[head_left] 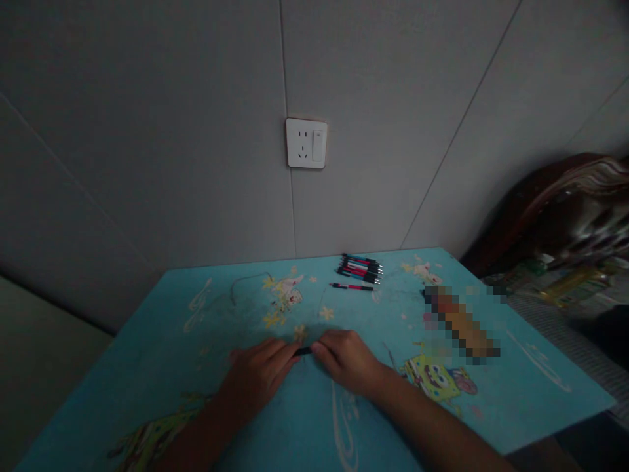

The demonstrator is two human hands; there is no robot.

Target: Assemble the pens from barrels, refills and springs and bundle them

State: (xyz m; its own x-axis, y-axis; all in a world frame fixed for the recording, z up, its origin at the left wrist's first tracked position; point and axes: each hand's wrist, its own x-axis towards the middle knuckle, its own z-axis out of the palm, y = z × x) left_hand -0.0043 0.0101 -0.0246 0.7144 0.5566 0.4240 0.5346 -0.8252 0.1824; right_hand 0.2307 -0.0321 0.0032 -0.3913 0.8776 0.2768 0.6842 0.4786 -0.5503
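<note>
My left hand (260, 372) and my right hand (346, 359) meet at the middle of a light blue cartoon-printed table (206, 334). Both are pinched on a short dark pen (303, 351), whose middle shows between the fingertips. The ends of the pen are hidden inside my fingers. Further back lies a small pile of several pens (361, 267) with red, blue and black barrels. One single red and black pen (352, 286) lies just in front of that pile.
A white wall socket with a switch (306, 143) sits on the grey wall behind the table. A blurred-out oblong object (462, 322) lies on the table's right side. A dark wooden chair or headboard (555, 210) stands to the right.
</note>
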